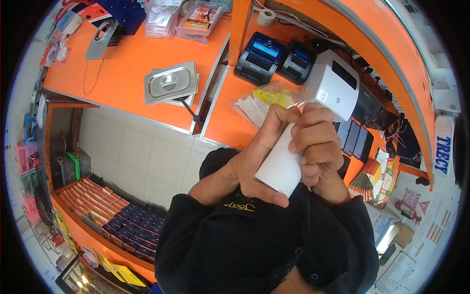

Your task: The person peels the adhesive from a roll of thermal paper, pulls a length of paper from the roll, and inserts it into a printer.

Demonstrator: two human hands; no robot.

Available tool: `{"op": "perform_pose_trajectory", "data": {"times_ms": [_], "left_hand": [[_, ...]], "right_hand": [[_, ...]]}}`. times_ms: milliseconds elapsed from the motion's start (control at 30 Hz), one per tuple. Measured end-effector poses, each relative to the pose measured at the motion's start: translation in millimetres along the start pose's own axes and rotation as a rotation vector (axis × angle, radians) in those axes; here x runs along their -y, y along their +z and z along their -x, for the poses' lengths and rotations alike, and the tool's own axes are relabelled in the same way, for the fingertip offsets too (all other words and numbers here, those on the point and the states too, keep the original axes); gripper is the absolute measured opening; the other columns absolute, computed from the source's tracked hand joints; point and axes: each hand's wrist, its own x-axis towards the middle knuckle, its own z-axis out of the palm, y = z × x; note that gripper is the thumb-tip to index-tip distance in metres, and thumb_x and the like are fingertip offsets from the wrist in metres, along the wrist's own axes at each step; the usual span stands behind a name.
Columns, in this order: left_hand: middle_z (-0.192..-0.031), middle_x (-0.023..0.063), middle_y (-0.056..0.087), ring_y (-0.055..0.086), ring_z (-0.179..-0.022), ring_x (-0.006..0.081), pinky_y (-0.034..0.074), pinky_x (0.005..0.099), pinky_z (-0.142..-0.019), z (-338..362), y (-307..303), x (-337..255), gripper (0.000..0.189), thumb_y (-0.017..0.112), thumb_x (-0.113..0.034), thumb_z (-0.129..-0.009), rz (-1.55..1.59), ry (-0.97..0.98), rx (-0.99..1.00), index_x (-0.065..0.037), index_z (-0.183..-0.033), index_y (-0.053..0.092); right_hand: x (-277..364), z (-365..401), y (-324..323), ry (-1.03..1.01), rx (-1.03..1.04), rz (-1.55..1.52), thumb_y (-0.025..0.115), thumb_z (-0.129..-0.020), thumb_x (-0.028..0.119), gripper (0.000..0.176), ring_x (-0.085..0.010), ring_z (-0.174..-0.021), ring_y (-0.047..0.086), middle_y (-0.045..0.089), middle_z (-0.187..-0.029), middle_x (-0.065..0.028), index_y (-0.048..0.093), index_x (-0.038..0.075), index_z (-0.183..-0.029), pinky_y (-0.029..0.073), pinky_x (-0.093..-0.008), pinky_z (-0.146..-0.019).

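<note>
In front of my chest, both hands are around a white paper roll (280,164), held at a tilt. My left hand (258,159) grips its left side, with one digit along the lower end and others at the top. The curled fingers of my right hand (317,142) press on the roll's upper right side. My fingers partly cover the roll. Just behind my hands, a clear plastic bag (252,105) with something yellow in it lies on the orange counter (220,125).
Two black printers (257,58) and a white printer (333,81) stand behind my hands. Steel pan lids (171,83) lie on the left counter, a black handle jutting over its edge. Dark phone-like devices (353,138) are at right. Small boxes (132,225) fill a low shelf.
</note>
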Motion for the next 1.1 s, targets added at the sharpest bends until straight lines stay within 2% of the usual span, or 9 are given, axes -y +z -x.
{"op": "perform_pose_trajectory", "data": {"times_ms": [133, 267, 633, 700, 733, 800, 933, 1100], "left_hand": [[-0.116, 0.0096, 0.036, 0.037, -0.115, 0.0194, 0.032, 0.0355, -0.098, -2, -1, -1, 0.104, 0.089, -0.038, -0.058, -0.011, 0.018, 0.025, -0.005, -0.131, 0.023], [-0.115, 0.0097, 0.036, 0.038, -0.114, 0.0191, 0.032, 0.0354, -0.097, -1, 1, -1, 0.103, 0.089, -0.038, -0.059, 0.075, -0.031, -0.021, -0.005, -0.131, 0.023], [-0.115, 0.0096, 0.037, 0.039, -0.113, 0.0194, 0.033, 0.0341, -0.096, 2, -5, -1, 0.101, 0.087, -0.040, -0.059, 0.073, -0.094, -0.052, -0.006, -0.130, 0.024], [-0.114, 0.0096, 0.037, 0.039, -0.113, 0.0197, 0.033, 0.0344, -0.096, 2, -6, 0, 0.101, 0.087, -0.042, -0.059, 0.105, -0.128, -0.051, -0.006, -0.130, 0.025], [-0.114, 0.0095, 0.037, 0.039, -0.113, 0.0198, 0.032, 0.0344, -0.096, 0, -4, 0, 0.101, 0.086, -0.042, -0.060, 0.121, -0.123, -0.070, -0.006, -0.130, 0.025], [-0.114, 0.0094, 0.037, 0.039, -0.113, 0.0200, 0.032, 0.0344, -0.096, -1, -3, -1, 0.101, 0.086, -0.043, -0.060, 0.134, -0.118, -0.089, -0.005, -0.130, 0.025], [-0.117, 0.0107, 0.036, 0.038, -0.116, 0.0213, 0.031, 0.0349, -0.098, -3, -2, -1, 0.102, 0.085, -0.044, -0.060, 0.137, -0.093, -0.075, -0.004, -0.131, 0.024], [-0.120, 0.0123, 0.036, 0.037, -0.119, 0.0228, 0.030, 0.0364, -0.100, 1, -6, -4, 0.103, 0.085, -0.044, -0.061, 0.100, -0.107, -0.049, -0.003, -0.132, 0.023]], "right_hand": [[-3, 0, 1, -0.055, -0.028, 0.002, 0.057, -0.092, 0.022, 0.016, -0.0254, -0.083, 0.055, 0.063, -0.088, -0.0073, 0.055, 0.009, -0.083, 0.045, -0.0392, -0.074], [0, -4, -1, -0.003, 0.014, 0.048, 0.055, -0.091, 0.019, 0.013, -0.0252, -0.082, 0.054, 0.063, -0.088, -0.0063, 0.054, 0.009, -0.083, 0.044, -0.0379, -0.073], [1, -6, -7, 0.038, 0.116, 0.137, 0.052, -0.088, 0.015, 0.009, -0.0252, -0.082, 0.054, 0.061, -0.087, -0.0054, 0.053, 0.010, -0.081, 0.042, -0.0359, -0.074], [0, 2, -7, 0.071, 0.125, 0.159, 0.049, -0.096, 0.028, 0.024, -0.0217, -0.082, 0.047, 0.058, -0.087, -0.0050, 0.044, 0.013, -0.079, 0.039, -0.0385, -0.077], [-1, 3, -6, 0.069, 0.123, 0.161, 0.049, -0.096, 0.028, 0.024, -0.0217, -0.082, 0.047, 0.058, -0.087, -0.0050, 0.044, 0.013, -0.079, 0.039, -0.0385, -0.077], [-2, 4, -6, 0.070, 0.021, 0.072, 0.055, -0.086, 0.018, 0.011, -0.0249, -0.082, 0.053, 0.061, -0.089, -0.0064, 0.050, 0.010, -0.080, 0.041, -0.0382, -0.077], [2, -3, 0, 0.123, -0.041, 0.045, 0.055, -0.086, 0.020, 0.011, -0.0257, -0.083, 0.053, 0.061, -0.090, -0.0076, 0.052, 0.009, -0.084, 0.041, -0.0402, -0.079], [0, -5, -6, 0.103, 0.088, 0.083, 0.054, -0.086, 0.019, 0.012, -0.0267, -0.081, 0.053, 0.060, -0.090, -0.0091, 0.058, 0.008, -0.086, 0.040, -0.0418, -0.079]]}}
